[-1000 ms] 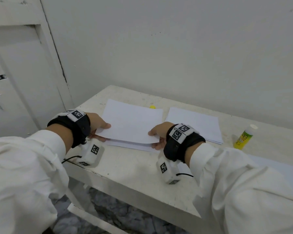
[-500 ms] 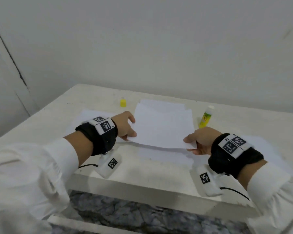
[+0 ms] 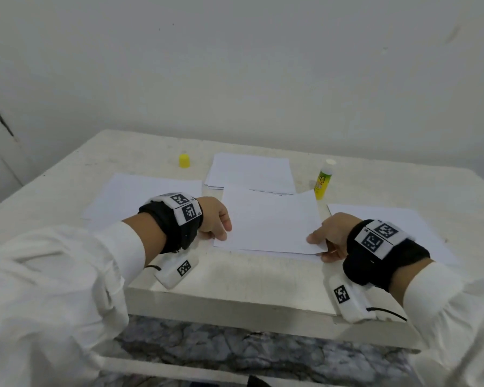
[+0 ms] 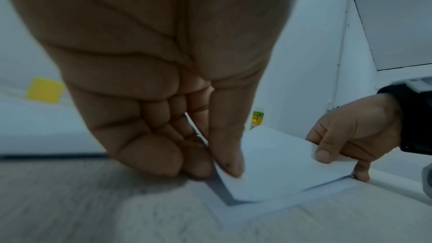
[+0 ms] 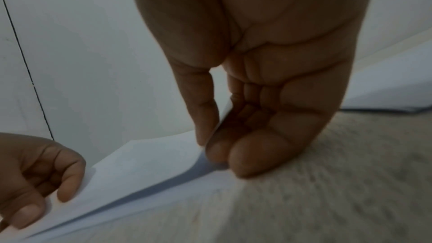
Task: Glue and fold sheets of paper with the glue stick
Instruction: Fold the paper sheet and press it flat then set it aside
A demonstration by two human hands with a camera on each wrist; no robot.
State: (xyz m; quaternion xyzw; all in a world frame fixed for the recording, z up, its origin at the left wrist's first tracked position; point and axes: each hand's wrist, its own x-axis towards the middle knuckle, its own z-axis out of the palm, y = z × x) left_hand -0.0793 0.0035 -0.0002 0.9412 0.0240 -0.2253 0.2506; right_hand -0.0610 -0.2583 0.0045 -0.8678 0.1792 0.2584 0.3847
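Pale worn table (image 3: pixel 235 277); mid-near lies the white paper sheet (image 3: pixel 271 222), its near edge lifted. Left hand (image 3: pixel 214 219) and right hand (image 3: pixel 331 236) each pinch a near corner. Lower level, corners matched. Green-yellow glue stick (image 3: pixel 323 180) stands far right.

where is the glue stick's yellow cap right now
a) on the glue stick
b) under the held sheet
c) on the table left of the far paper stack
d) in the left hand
c: the cap sits alone on the table, left of the paper stack, while the glue stick stands uncapped to the stack's right.
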